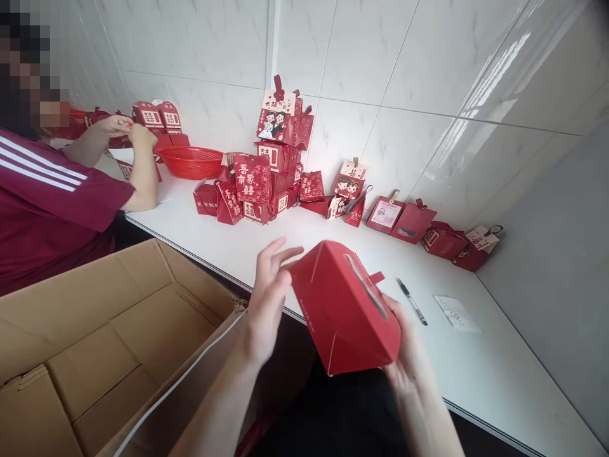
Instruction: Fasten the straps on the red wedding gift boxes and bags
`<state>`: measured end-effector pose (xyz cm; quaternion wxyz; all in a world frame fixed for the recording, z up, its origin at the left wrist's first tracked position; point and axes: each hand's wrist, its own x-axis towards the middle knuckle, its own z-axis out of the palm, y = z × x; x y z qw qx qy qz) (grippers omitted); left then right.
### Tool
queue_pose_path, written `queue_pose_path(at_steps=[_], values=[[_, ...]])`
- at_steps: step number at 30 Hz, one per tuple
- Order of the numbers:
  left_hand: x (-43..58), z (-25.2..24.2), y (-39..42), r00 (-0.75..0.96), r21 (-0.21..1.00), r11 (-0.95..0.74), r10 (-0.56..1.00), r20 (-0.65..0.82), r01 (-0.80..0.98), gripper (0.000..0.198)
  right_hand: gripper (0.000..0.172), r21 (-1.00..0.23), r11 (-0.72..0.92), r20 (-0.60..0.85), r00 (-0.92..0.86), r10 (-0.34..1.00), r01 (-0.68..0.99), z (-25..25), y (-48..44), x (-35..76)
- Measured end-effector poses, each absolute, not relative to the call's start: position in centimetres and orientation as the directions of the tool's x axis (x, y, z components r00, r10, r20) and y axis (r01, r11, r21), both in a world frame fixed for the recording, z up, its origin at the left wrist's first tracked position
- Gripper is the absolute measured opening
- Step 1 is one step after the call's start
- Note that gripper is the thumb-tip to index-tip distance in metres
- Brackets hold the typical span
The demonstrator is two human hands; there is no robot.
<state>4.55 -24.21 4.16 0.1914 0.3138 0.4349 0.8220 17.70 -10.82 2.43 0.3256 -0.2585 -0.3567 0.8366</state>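
A red paper box (333, 311) with a pale cord handle and a small red tab is tilted above the front edge of the white table (495, 362). My right hand (406, 346) grips its right end, the fingers partly hidden behind it. At the box's upper left corner is my left hand (271, 292), its fingers apart and the thumb close to or touching the corner. Small pale print runs along the box's left side.
Left of my arms lies a large open cardboard box (128, 343). Decorated red boxes (252, 181) stand along the wall, near a red basket (190, 162). A pen (412, 301) and a small paper packet (457, 313) lie at right. A person in a maroon shirt (57, 203) works at left.
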Motion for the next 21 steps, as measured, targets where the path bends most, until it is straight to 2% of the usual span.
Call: queue_pose_path(at_steps=[1, 3, 5, 9, 11, 13, 15, 16, 18, 19, 21], values=[[3.1, 4.8, -23.8, -0.669, 0.885, -0.463, 0.676, 0.309, -0.059, 0.058, 0.033, -0.811, -0.469, -0.174, -0.62, 0.765, -0.35, 2.9, -10.2, 17.9], [0.4, 6.0, -22.6, -0.426, 0.981, -0.19, 0.891, 0.154, -0.043, 0.068, 0.034, -0.897, -0.293, -0.067, -0.552, 0.831, -0.333, 4.0, -9.0, 18.2], [-1.4, 7.1, -20.9, -0.228, 0.996, -0.005, 0.973, 0.024, 0.084, 0.067, 0.038, -0.946, -0.088, 0.093, -0.523, 0.847, -0.311, 5.5, -8.1, 18.3], [-3.0, 8.1, -17.7, 0.11, 0.98, -0.04, 0.994, 0.018, 0.197, 0.045, 0.037, -0.92, 0.293, 0.389, -0.516, 0.763, -0.26, 7.7, -6.7, 18.2], [-3.9, 8.2, -17.0, 0.172, 0.978, -0.099, 0.983, 0.067, 0.186, 0.037, 0.037, -0.876, 0.391, 0.483, -0.52, 0.705, -0.283, 7.8, -6.1, 18.0], [-5.3, 8.3, -17.2, 0.027, 0.975, -0.181, 0.983, 0.179, 0.13, 0.038, 0.039, -0.846, 0.434, 0.532, -0.533, 0.658, -0.309, 6.8, -5.4, 17.9], [-7.2, 8.2, -18.0, -0.28, 0.951, -0.308, 0.91, 0.306, 0.036, 0.043, 0.038, -0.83, 0.503, 0.542, -0.553, 0.633, -0.239, 4.9, -4.8, 17.8], [-8.3, 8.1, -18.5, -0.452, 0.921, -0.39, 0.822, 0.346, -0.005, 0.045, 0.037, -0.82, 0.552, 0.529, -0.573, 0.627, -0.153, 3.7, -4.6, 17.8], [-10.6, 7.7, -19.9, -0.741, 0.842, -0.539, 0.566, 0.363, 0.001, 0.047, 0.039, -0.793, 0.608, 0.444, -0.643, 0.624, 0.042, 1.2, -4.2, 18.0], [-11.7, 7.5, -20.7, -0.847, 0.814, -0.578, 0.402, 0.349, 0.062, 0.047, 0.041, -0.781, 0.612, 0.385, -0.674, 0.63, 0.125, -0.1, -4.0, 18.2], [-13.7, 7.0, -22.4, -0.951, 0.828, -0.502, 0.034, 0.308, 0.25, 0.044, 0.044, -0.728, 0.641, 0.298, -0.729, 0.616, 0.244, -2.5, -3.8, 18.6]])
